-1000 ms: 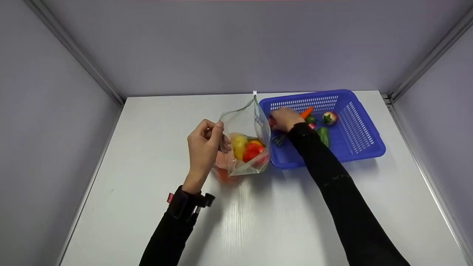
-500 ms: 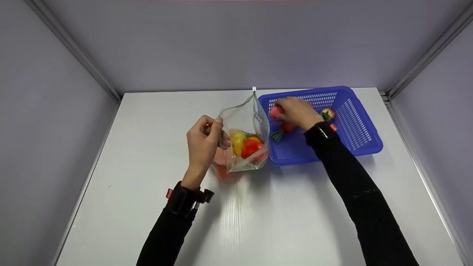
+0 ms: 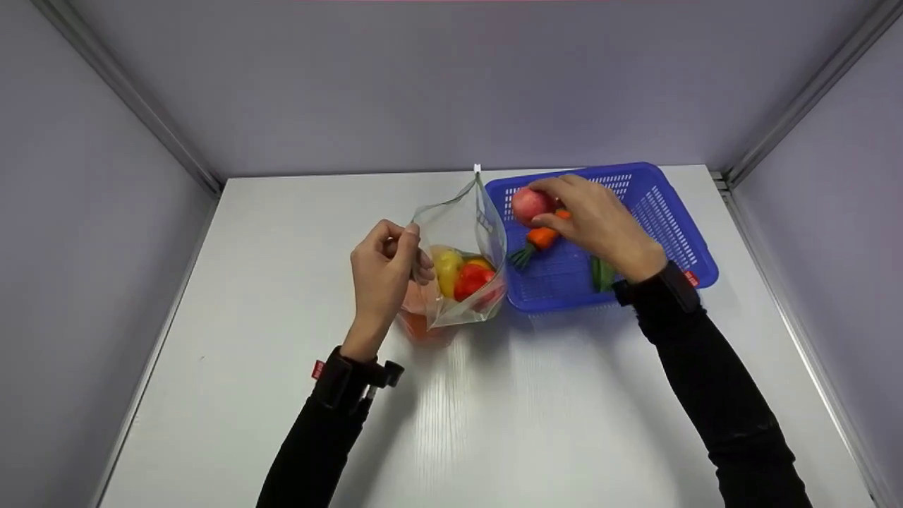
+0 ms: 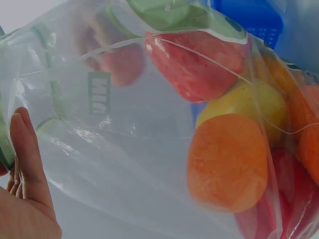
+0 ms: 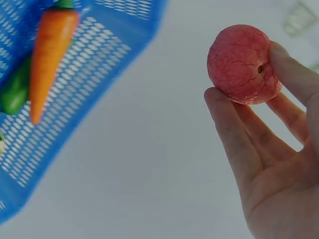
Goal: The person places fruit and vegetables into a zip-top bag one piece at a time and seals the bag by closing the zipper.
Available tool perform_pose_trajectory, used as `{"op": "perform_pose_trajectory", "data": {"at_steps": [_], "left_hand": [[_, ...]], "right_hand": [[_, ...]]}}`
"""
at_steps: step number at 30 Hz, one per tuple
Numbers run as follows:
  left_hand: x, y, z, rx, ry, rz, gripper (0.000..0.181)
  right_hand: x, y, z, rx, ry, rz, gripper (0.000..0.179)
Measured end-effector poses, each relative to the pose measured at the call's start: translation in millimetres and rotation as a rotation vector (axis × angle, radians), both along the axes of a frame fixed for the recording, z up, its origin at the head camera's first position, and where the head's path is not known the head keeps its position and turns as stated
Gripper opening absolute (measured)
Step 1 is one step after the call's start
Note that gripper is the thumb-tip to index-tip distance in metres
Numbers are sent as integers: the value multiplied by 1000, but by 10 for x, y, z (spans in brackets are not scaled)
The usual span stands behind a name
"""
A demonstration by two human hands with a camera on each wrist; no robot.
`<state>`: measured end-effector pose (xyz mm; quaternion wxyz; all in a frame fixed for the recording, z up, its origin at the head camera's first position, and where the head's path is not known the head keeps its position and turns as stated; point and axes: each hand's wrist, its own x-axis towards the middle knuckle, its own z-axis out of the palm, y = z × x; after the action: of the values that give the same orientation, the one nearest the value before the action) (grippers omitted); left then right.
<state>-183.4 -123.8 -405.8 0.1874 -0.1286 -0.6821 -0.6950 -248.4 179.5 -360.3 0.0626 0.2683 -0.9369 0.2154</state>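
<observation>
A pink-red peach (image 3: 530,204) is held by the fingertips and thumb of my right hand (image 3: 600,222), over the left part of the blue basket (image 3: 557,306). In the right wrist view, the fingers and thumb clasp the peach (image 5: 241,64) from its sides. My left hand (image 3: 384,271) pinches the rim of a clear zip bag (image 3: 451,224), whose mouth gapes. Inside the bag lie a yellow fruit (image 3: 446,269), a red piece (image 3: 474,281) and several others, including an orange fruit (image 4: 227,162). The left wrist view shows the peach (image 4: 124,64) blurred through the plastic.
In the basket lie a carrot (image 3: 542,238) and a green vegetable (image 3: 603,274), partly hidden by my right hand. The bag stands against the basket's left side on the white table (image 3: 282,282). A grey wall (image 3: 451,92) rises behind the table.
My right hand has lifted the peach from the basket's left side and drawn back to the right, tilting so the peach shows. The left hand keeps its grip on the bag.
</observation>
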Motion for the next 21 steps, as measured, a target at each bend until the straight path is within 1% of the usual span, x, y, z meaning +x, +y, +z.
{"op": "perform_pose_trajectory", "data": {"at_steps": [7,11,16,21], "left_hand": [[-8,1,-15,-6,3,8,25],[-7,-5,-15,-10,5,5,29],[-12,5,-12,-1,-6,3,29],[-23,19,-20,7,-19,2,27]], "right_hand": [[337,-36,238,-209,169,56,53],[476,-112,364,-266,265,105,54],[544,-185,431,-282,337,154,55],[569,-277,423,-292,369,169,53]]}}
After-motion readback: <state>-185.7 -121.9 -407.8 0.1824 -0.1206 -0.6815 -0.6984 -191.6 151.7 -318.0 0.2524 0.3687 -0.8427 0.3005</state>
